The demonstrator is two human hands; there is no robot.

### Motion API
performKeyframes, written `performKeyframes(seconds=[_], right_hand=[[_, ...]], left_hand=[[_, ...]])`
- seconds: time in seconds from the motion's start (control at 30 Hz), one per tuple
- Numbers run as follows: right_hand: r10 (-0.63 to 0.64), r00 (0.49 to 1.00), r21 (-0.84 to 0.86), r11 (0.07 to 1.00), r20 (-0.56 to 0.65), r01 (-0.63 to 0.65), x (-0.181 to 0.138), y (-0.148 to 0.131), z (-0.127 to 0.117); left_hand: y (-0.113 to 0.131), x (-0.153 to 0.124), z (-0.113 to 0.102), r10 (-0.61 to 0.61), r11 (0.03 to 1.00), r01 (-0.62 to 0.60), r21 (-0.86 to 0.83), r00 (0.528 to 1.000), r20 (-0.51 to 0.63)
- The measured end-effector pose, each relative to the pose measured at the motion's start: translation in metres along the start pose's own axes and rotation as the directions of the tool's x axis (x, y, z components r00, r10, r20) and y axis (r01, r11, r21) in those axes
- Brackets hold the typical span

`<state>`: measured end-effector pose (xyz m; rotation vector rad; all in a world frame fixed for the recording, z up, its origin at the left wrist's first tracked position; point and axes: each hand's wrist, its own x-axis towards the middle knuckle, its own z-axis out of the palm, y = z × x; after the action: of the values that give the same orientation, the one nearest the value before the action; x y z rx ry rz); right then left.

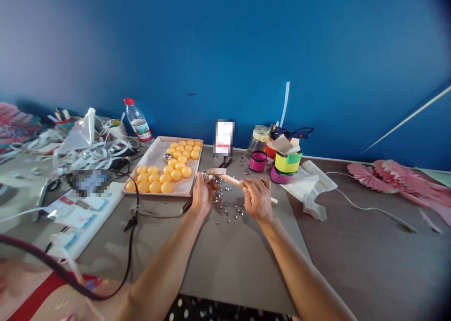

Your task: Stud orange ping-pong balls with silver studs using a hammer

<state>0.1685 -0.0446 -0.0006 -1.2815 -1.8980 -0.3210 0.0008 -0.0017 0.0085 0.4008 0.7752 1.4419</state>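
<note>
Black fabric with white dots (197, 309) edged the near side of the grey surface (246, 264), and beyond it loose silver bits (219, 200) lay scattered between the hands. The left hand (203, 195) was closed round a small silver-studded piece (207, 177), held just above the surface; the right hand (257, 198) gripped a pale tool (232, 179) around its handle, its flat end at the piece — touching or merely close, I could not tell. The piece looked light and rigid, probably bumpy where studded, so a gentle pinch at its sides seemed the safer hold; the tool looked light and stiff, best held mid-handle. Left of the hands, a shallow tray (181, 186) carried smooth orange balls (165, 178), likely slippery and quick to roll. Farther back stood a red-capped bottle (140, 123), then the blue wall (225, 53).
</note>
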Motion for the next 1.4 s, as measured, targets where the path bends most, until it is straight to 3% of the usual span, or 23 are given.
performKeyframes(seconds=[0.1,0.33,0.57,0.8,0.87,0.97,1.07,1.2,1.4], right_hand=[[0.008,0.997,-0.045,0.999,0.077,-0.005,0.0,0.0,0.001],[0.188,0.98,-0.149,0.969,-0.061,-0.195,-0.001,0.011,0.0],[0.456,0.883,-0.367,0.844,0.11,-0.39,-0.007,0.028,0.009],[0.565,0.805,-0.439,0.779,0.181,-0.448,-0.01,0.031,0.012],[0.571,0.803,-0.433,0.776,0.172,-0.459,-0.011,0.031,0.012],[0.503,0.846,-0.375,0.829,0.177,-0.414,-0.009,0.029,0.012],[0.398,0.871,-0.32,0.898,0.288,-0.304,-0.006,0.026,0.014],[0.395,0.826,-0.336,0.903,0.403,-0.268,-0.004,0.026,0.019],[0.415,0.799,-0.331,0.899,0.435,-0.286,-0.002,0.026,0.017]], left_hand=[[0.0,-0.001,0.001,-0.051,0.999,0.051,-0.004,0.999,0.009],[0.002,-0.001,0.002,-0.032,0.999,0.032,-0.002,0.998,0.062],[-0.004,-0.001,-0.003,0.065,0.994,-0.078,0.075,0.985,0.162],[-0.004,-0.004,-0.001,0.053,0.991,-0.072,0.116,0.986,0.159],[-0.005,-0.005,-0.001,0.052,0.989,-0.075,0.13,0.984,0.169],[-0.006,-0.006,-0.001,0.05,0.984,-0.079,0.157,0.983,0.178],[-0.007,-0.007,-0.001,0.047,0.98,-0.08,0.183,0.982,0.18],[-0.007,-0.008,-0.001,0.039,0.976,-0.076,0.206,0.983,0.178],[-0.007,-0.009,-0.001,0.024,0.971,-0.067,0.23,0.983,0.184]])
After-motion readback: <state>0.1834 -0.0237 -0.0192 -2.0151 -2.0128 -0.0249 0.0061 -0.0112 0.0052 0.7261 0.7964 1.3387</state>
